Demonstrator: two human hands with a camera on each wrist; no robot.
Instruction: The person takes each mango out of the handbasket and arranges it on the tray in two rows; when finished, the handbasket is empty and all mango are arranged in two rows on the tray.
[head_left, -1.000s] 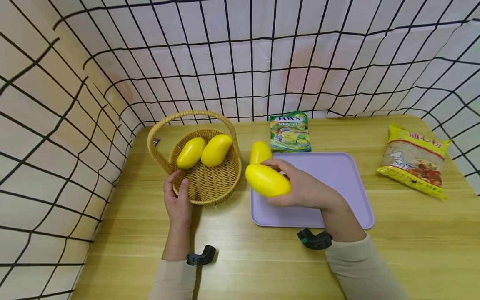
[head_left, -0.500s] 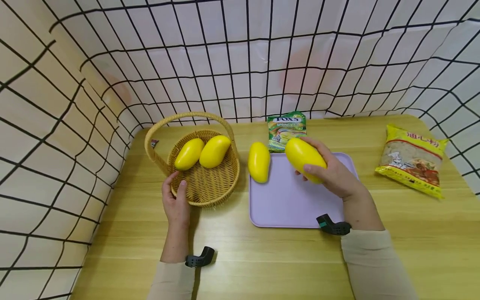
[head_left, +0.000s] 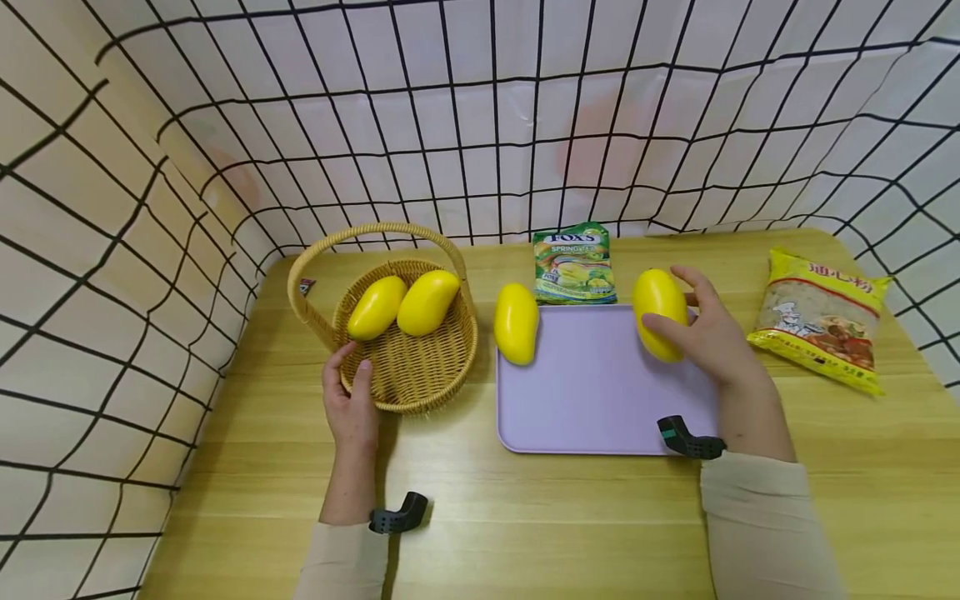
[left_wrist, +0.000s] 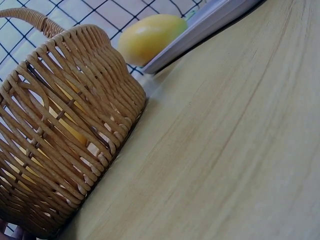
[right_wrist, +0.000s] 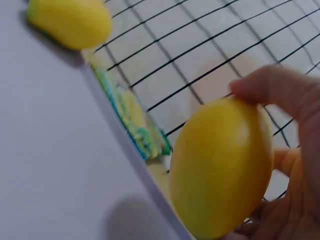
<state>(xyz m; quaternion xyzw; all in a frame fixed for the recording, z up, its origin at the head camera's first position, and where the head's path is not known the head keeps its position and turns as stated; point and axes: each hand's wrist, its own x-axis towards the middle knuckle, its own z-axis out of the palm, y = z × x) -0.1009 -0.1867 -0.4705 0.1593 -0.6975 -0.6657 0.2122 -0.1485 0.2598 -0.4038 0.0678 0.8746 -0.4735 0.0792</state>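
Note:
In the head view my right hand holds a yellow mango over the right back part of a lilac tray. Thumb and fingers lie on opposite sides of the fruit, and the right wrist view shows it above the tray's rim. A second mango lies at the tray's left back corner. My left hand holds the near left side of a wicker basket, its thumb at the rim; most of these fingers are hidden in the left wrist view. Inside the basket lie two mangoes.
A green candy bag lies behind the tray. To the right is a yellow bag of dry food. The basket's tall handle arches over it. Grid-patterned walls close off the table's back and sides.
My right hand has carried its mango rightward from the tray's left side to its right back part. The left hand has stayed at the basket.

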